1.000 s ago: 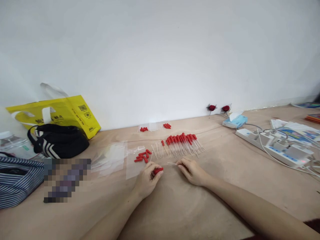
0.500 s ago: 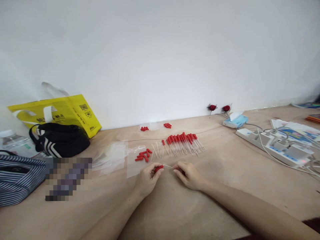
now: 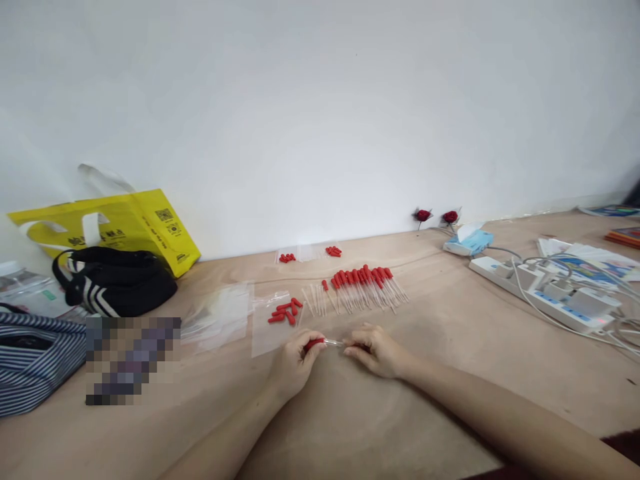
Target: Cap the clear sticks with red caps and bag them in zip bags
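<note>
Here at the bench [image 3: 425,427], your two hands are facing each other low in the middle. Your left hand [image 3: 295,359] is pinching a red bulb [image 3: 313,344], fingers curling around it and thumb pressing from the near side. Your right hand [image 3: 377,350] is pinching a clear tube [image 3: 333,343] by its far end, and that tube is bridging the gap between the hands, lying nearly level. Its other end is meeting the mouth of the bulb; how deep it is sitting, you cannot tell from here.

Just beyond your left hand, loose bulbs [image 3: 284,311] are lying in a heap on a clear bag [image 3: 264,341]. Bare tubes [image 3: 316,301] are resting to the right of them, and next along, a row of droppers [image 3: 364,285] is spreading out, red ends pointing at the wall [image 3: 320,120]. Against that wall, two more small groups of bulbs are sitting, one on the left [image 3: 287,258], one on the right [image 3: 333,252].

Off to your left, a black pouch [image 3: 133,283] is slumping before a yellow bag [image 3: 145,213]. Over on the right, a tissue pack [image 3: 470,242] is lying near a power strip [image 3: 530,295], with cables trailing from its plugs.
</note>
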Demonstrator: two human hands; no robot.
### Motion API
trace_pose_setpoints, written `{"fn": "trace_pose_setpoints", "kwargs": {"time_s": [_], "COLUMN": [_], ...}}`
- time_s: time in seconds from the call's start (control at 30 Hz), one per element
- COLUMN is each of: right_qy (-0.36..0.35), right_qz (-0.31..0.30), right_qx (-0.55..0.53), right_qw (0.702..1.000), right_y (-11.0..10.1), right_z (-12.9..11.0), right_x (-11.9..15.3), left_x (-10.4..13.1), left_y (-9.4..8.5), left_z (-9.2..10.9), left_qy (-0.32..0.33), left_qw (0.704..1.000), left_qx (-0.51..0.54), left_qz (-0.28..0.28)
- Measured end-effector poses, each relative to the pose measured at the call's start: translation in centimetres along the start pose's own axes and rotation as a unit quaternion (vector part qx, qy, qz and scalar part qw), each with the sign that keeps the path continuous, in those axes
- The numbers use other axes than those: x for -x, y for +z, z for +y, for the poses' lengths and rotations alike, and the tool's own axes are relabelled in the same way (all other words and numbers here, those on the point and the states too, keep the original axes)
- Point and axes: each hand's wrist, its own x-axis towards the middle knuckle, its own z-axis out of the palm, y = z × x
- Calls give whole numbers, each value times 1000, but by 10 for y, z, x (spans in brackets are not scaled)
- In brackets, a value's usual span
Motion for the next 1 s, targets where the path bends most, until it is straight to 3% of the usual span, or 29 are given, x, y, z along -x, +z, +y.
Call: {"fn": "trace_pose_setpoints", "kwargs": {"time_s": [0.17,0.33,0.73,1.0], "right_qy": [-70,-94,-64,-38], "right_qz": [-49,-60,-27,-41], "right_qx": [63,123,129,126], "right_qw": [994,986,989,990], "right_y": [-11,-16,-1,7], "right_z": [11,12,0,-1], "right_x": [-2,-2,2,0], "left_x": [1,2,3,2], "left_y": [-2,-2,1,1], "left_z": [3,6,5,7], "left_qy": [45,77,96,104], "left_qw": [997,992,989,988], "left_qx": [-36,-49,-73,-67], "left_qz": [-55,-86,-83,-90]}}
